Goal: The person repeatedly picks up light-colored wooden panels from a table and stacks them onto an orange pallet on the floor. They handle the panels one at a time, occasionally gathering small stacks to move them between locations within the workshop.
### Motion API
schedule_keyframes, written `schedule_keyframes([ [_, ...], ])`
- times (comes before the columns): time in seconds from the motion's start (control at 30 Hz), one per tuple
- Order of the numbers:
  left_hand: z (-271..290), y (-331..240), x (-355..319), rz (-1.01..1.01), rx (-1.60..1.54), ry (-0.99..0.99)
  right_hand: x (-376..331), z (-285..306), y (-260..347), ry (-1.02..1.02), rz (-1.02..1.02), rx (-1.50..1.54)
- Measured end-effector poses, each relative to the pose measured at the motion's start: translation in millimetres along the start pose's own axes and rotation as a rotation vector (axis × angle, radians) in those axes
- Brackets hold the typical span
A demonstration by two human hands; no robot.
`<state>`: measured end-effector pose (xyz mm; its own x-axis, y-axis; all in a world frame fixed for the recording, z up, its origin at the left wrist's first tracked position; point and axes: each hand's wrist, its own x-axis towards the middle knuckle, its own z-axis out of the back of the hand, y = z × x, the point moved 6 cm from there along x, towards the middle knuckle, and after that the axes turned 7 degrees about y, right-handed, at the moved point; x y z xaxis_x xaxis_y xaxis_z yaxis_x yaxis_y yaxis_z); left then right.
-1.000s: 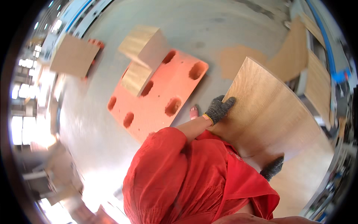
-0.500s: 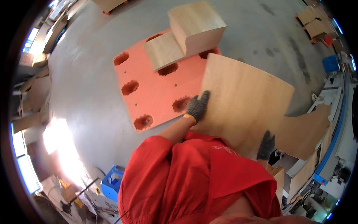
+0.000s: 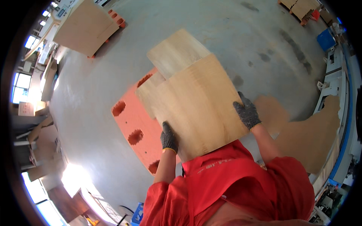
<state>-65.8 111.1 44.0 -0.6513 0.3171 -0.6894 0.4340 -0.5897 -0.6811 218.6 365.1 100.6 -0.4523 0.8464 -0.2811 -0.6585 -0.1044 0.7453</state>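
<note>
A light wooden panel point(image 3: 203, 103) is held flat in front of me, gripped along two opposite edges. My left hand point(image 3: 169, 139), in a dark grey knit glove, closes on its left edge with the thumb on top. On the right edge sits my right hand point(image 3: 247, 111), gloved alike, its fingers partly hidden. Beyond the panel, a stack of wooden panels point(image 3: 177, 51) stands on an orange plastic pallet point(image 3: 145, 109), beside a lower stack point(image 3: 149, 88). The held panel covers much of the pallet and part of both stacks.
A brown sheet point(image 3: 313, 132) lies at the right beside a long machine point(image 3: 339, 75) with a blue edge strip. At the far left a large stack of boards point(image 3: 85, 28) rests on orange pallets. A blue bin point(image 3: 326, 39) is at the far right.
The panel has swung left over the pallet and turned. My right hand has moved up from the panel's near edge to its right edge; the view has shifted too.
</note>
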Motion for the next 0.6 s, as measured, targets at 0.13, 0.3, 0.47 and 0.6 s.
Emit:
schedule_keyframes([
  [0.13, -12.9, -34.9, 63.7, 0.142, 0.077, -0.139, 109.9, -32.8, -6.3, 0.097, 0.026, -0.019],
  [0.3, -58.5, -120.7, 188.7, 0.248, 0.055, -0.142, 289.0, -40.8, 34.1, 0.244, -0.019, -0.048],
  [0.47, -108.0, -172.1, 287.0, 0.289, 0.071, -0.178, 417.3, -61.7, 17.1, 0.277, -0.070, -0.104],
  [0.6, -125.1, -182.9, 340.4, 0.281, 0.085, -0.211, 477.7, -78.2, 4.0, 0.277, -0.005, -0.045],
])
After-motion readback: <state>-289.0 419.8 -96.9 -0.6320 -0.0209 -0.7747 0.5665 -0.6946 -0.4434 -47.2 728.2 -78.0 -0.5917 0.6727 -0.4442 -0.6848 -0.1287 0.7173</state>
